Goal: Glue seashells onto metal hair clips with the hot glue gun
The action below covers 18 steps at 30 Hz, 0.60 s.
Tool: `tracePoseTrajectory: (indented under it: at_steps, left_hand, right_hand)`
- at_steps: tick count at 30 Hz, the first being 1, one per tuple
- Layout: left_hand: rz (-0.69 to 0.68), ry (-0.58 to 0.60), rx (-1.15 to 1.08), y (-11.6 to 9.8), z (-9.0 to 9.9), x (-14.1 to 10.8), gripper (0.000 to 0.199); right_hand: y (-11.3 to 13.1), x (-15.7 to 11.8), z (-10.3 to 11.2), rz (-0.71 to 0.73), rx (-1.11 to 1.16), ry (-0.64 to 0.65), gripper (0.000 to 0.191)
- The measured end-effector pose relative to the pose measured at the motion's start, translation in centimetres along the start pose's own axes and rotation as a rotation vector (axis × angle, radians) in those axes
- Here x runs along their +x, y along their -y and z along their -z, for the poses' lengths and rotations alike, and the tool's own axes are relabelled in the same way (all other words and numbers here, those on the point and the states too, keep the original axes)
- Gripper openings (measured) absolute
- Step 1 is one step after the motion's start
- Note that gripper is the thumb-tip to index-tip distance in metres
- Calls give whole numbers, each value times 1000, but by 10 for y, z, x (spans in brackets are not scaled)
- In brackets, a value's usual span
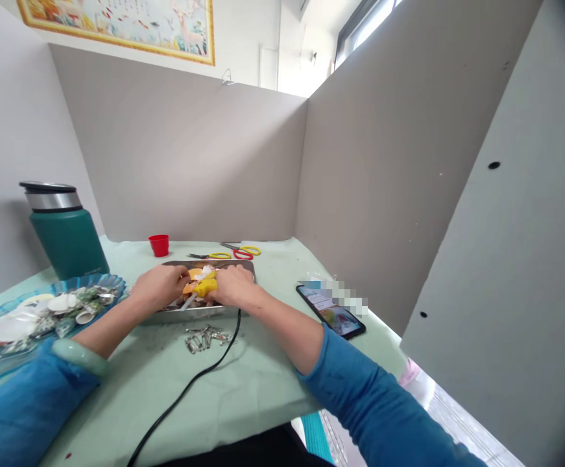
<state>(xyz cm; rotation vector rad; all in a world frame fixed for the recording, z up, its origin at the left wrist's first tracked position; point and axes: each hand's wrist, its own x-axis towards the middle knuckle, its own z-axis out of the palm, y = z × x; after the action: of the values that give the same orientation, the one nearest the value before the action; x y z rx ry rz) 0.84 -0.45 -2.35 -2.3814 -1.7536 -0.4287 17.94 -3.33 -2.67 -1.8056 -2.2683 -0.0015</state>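
Two bare hands meet over one metal tray [249,266] near the middle of the table [272,376]. From where I stand, the right hand [233,284] has its grip closed round a yellow glue gun [207,284], which sits above the tray's jumble of pieces [195,274], pale tip slanting down toward the left. The left hand [168,283] curls in just beside it, and I cannot tell whether its grip is pinched on a piece or merely near one. If that tip is hot, a small slip by either hand could burn the left fingers. The single black cord [199,375] trails past the loose metal pins [207,338] to the near edge, so a snag could tug the gun askew or scatter them. Counting round: one gun, one tray, one blue dish [120,284] of pale ornaments [63,303], one green bottle [71,240], one red cup [159,246], one phone [333,312], and, it seems, two pairs of scissors [220,255]; pins, pieces and ornaments are too heaped to number.
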Motion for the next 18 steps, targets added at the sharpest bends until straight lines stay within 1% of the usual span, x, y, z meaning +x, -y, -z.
tracePoseTrajectory:
  at_steps: [2,4,6,7,8,10,12,14,15,18]
  left_hand:
    - [8,-4,-35,3,-4,1,34]
    - [8,-10,-71,6,-6,2,32]
    - [-15,4,-96,7,-8,3,29]
    - [-35,21,-106,8,-9,4,28]
    - [-59,44,-114,9,-11,4,28]
    - [-109,92,-114,12,-15,6,28]
    - [-148,136,-79,14,-19,7,25]
    - [-175,163,-31,16,-21,9,22]
    - [-183,169,-17,16,-21,9,21]
    - [-187,164,-41,15,-19,9,22]
  right_hand:
    - [-2,2,-2,-22,63,-29,42]
    - [-4,6,-2,-38,201,-139,41]
    - [-4,9,-3,-44,458,-239,44]
    - [-4,9,-4,-45,636,-249,45]
    - [-2,10,-4,-43,833,-229,45]
    - [3,7,-5,-38,1210,-146,41]
    - [9,4,-5,-39,1435,-97,29]
    - [14,0,-5,-75,1523,-82,19]
    - [16,-1,-6,-96,1536,-98,17]
    - [17,-2,-8,-118,1547,-173,19]
